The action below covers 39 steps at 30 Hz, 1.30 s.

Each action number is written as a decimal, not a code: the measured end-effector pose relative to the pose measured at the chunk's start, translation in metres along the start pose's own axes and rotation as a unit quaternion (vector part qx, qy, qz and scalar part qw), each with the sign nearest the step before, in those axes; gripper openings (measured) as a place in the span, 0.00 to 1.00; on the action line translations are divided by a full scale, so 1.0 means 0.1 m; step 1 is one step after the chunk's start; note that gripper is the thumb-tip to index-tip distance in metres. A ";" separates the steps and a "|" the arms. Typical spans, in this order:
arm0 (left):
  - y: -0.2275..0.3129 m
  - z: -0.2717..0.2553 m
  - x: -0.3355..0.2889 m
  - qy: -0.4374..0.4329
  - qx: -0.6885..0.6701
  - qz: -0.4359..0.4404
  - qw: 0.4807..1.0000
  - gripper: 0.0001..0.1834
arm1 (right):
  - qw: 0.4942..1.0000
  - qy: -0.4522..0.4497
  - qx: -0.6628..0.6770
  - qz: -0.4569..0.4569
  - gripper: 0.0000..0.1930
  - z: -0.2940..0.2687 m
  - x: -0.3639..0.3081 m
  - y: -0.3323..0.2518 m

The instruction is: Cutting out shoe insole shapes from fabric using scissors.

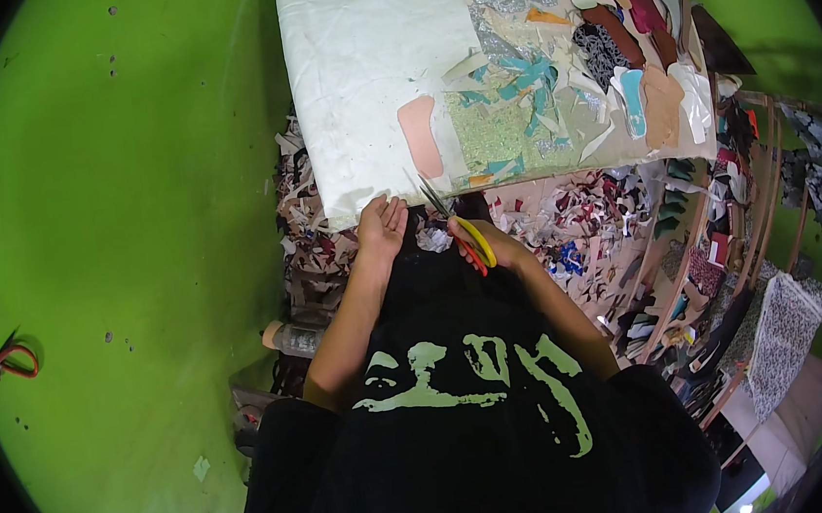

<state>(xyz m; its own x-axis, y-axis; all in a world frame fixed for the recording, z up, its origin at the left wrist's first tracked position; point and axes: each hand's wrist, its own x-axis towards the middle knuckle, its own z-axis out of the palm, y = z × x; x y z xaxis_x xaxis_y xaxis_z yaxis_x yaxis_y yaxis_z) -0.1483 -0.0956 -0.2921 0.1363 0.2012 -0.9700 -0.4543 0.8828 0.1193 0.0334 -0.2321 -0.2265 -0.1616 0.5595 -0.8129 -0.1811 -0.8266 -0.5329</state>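
A white sheet of material (382, 34) covers the left part of the table, and a pink sole-shaped piece (421, 138) lies on it near the front edge. My left hand (384, 226) is at the sheet's front edge, fingers curled together on the rim. In my right hand (500, 246) is a pair of scissors (474, 241) with yellow and red handles. Their blades point up and left, slightly apart, just below the pink piece. Right of that piece lies glittery pale green material (488, 132) with teal offcuts (528, 80) on it.
Sole-shaped cutouts (662, 103) in several colours lie at the table's right. Scraps (574, 223) heap below the table. A wooden rack (694, 251) with material stands at right. Red-handled scissors (19, 361) hang on the green wall (135, 232). A bottle (293, 340) lies by my left forearm.
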 end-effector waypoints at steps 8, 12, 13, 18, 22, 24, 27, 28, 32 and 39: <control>0.03 0.06 0.12 0.008 0.029 0.007 1.000 0.16 | 0.998 0.052 0.038 -0.009 0.37 0.33 0.00 0.14; 0.03 0.07 0.20 0.014 0.031 0.012 0.999 0.16 | 0.997 0.066 0.028 -0.031 0.37 0.41 0.00 0.20; 0.06 0.07 0.20 0.017 0.037 0.006 0.999 0.16 | 0.997 0.065 0.021 -0.036 0.38 0.42 0.00 0.21; 0.10 0.14 0.21 -0.026 0.056 0.007 0.998 0.15 | 0.996 0.077 0.005 -0.034 0.39 0.42 0.06 0.23; 0.08 0.15 0.34 -0.076 0.071 0.032 0.994 0.12 | 0.997 0.070 0.001 -0.046 0.34 0.43 0.10 0.21; 0.04 0.15 0.38 -0.088 0.082 0.038 0.992 0.11 | 0.997 0.065 0.004 -0.044 0.34 0.43 0.12 0.21; -0.06 0.17 0.35 -0.052 0.089 0.070 0.992 0.09 | 0.997 0.070 0.001 -0.043 0.34 0.45 0.14 0.20; -0.09 0.18 0.33 -0.039 0.080 0.057 0.994 0.09 | 0.996 0.076 -0.002 -0.049 0.34 0.46 0.13 0.20; -0.07 0.18 0.31 -0.045 0.057 0.022 0.997 0.10 | 0.995 0.085 0.000 -0.052 0.33 0.51 0.13 0.19; -0.08 0.13 0.32 -0.059 0.096 0.024 0.993 0.07 | 0.990 0.112 0.014 -0.086 0.38 0.60 0.16 0.09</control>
<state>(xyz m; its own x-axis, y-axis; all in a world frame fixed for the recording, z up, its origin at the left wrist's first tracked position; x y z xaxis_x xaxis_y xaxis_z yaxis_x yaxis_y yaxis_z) -0.1288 -0.0909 -0.3213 0.2258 0.2838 -0.9319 -0.2879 0.9333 0.2144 -0.0294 -0.2265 -0.2303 0.0921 0.6617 -0.7441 -0.2146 -0.7165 -0.6637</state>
